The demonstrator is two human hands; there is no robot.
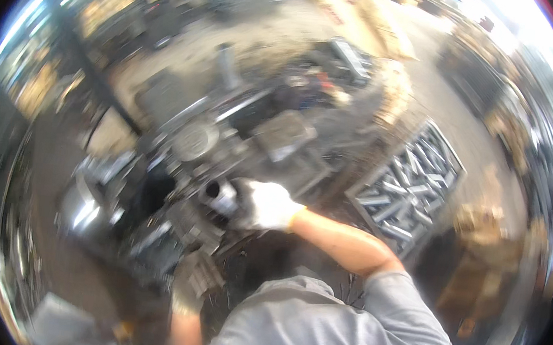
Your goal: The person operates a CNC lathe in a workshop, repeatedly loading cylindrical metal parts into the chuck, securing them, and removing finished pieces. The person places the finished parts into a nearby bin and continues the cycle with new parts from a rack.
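My right hand, in a white work glove with dark, dirty fingers, reaches over the machine. Its fingers close round a short, shiny metal tube, whose dark open end points left. My left hand, also gloved, is low and to the left, beside a grey blocky metal piece. That piece covers most of its fingers, and blur hides whether they grip anything. Greasy metal fittings surround the tube, among them a round pale disc behind it and a boxy block to the right.
Right of the machine, a metal-rimmed crate holds many loose grey metal pieces. Tan sacks lie at the far side. Cardboard boxes stand at the right. A dark post rises at the left. Motion smears much of the picture.
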